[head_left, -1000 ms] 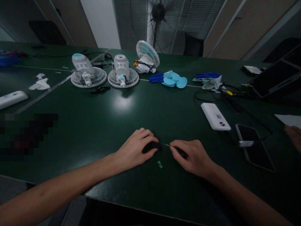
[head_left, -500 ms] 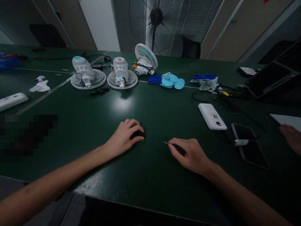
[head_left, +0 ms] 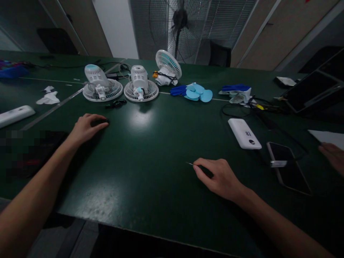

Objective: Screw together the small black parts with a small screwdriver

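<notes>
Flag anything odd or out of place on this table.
Two things: a light-blue fan blade lies loose beside a blue glove, not mounted in a fan; and the left fan and middle fan lie face-down rather than standing. No spill or clear damage shows.

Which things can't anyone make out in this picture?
All in the head view, now:
Dark object: mostly hidden by the left hand; its full shape can't be told.
Thin tool: its rear part is hidden by the right hand.
White case: cut off by the left edge.
Another person's hand: cut off by the right edge.
White block: its print is too small to read.
</notes>
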A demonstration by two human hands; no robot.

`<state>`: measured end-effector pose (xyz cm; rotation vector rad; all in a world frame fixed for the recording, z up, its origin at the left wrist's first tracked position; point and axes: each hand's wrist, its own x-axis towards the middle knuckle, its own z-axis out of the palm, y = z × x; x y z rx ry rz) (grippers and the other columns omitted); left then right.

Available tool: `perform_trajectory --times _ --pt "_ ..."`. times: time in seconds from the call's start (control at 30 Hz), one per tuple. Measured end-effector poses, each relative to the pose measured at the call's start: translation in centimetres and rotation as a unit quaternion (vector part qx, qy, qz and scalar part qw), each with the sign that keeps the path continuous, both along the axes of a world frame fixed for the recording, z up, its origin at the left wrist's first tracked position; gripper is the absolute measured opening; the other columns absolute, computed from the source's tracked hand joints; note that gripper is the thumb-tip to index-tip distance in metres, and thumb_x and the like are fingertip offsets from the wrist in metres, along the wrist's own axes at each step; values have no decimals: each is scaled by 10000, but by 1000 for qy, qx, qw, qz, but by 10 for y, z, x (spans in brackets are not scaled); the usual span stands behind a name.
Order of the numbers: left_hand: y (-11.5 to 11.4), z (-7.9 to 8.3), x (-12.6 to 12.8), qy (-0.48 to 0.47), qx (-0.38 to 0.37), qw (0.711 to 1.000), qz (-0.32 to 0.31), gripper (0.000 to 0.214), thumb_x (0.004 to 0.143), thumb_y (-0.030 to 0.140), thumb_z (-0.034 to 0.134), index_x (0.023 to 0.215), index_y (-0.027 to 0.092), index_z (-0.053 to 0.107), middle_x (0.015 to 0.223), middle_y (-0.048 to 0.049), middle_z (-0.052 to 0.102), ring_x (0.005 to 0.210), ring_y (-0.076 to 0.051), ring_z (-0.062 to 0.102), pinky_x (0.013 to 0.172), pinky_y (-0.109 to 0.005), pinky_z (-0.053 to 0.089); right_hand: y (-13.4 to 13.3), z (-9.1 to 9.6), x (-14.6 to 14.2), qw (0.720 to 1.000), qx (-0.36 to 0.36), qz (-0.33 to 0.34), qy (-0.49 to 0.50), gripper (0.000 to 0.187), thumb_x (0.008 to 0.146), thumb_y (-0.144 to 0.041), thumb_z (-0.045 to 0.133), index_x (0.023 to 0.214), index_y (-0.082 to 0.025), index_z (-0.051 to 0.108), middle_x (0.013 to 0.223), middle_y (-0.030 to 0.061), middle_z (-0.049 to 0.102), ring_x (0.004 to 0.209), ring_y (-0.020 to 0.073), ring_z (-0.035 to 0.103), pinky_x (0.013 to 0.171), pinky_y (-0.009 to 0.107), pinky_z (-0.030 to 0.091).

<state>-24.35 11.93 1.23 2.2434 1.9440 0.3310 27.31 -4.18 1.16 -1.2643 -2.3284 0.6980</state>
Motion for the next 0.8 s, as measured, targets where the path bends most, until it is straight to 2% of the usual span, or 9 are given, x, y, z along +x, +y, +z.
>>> perform_trajectory --times 0.13,0.23,0.37,0.57,0.67,0.8 --pt "-1 -2 6 -5 53 997 -55 484 996 466 515 1357 154 596 1348 -119 542 1258 -259 442 1034 -368 401 0 0 0 1000 1 -1 -8 246 1064 -321 490 1015 -184 687 759 -8 688 588 105 586 573 248 396" --pt "-2 -3 8 14 99 992 -77 380 1011 402 514 1251 143 656 1400 -116 486 1295 -253 413 1106 -408 354 0 -1 0 1000 4 -1 -9 250 1067 -321 485 1005 -182 683 747 -10 682 582 103 578 578 250 394" --pt "-4 -3 8 42 129 988 -76 296 1012 375 543 1135 156 700 1455 -83 458 1344 -269 363 1161 -459 304 1 -1 0 1000 -3 7 3 242 1072 -322 487 1031 -181 680 765 -5 693 598 102 592 580 236 416" --pt "-10 3 6 65 145 984 -80 376 1019 478 501 1080 203 750 1477 -45 452 1368 -289 344 1170 -472 306 1 1 0 1000 -14 5 3 249 1072 -323 486 1035 -182 688 771 -4 694 599 102 596 571 235 421" --pt "-11 7 2 66 129 985 -91 468 1010 571 456 1093 216 750 1497 -42 442 1386 -284 325 1183 -469 285 1 -1 2 1000 -27 5 4 253 1076 -334 486 1046 -183 686 778 -7 696 601 101 599 570 234 430" --pt "-9 7 -7 66 105 985 -120 568 987 659 411 1077 225 767 1443 -66 503 1351 -286 373 1187 -477 269 1 -2 2 1000 -18 6 3 263 1072 -340 487 1039 -180 693 766 -9 698 598 101 606 564 232 432"
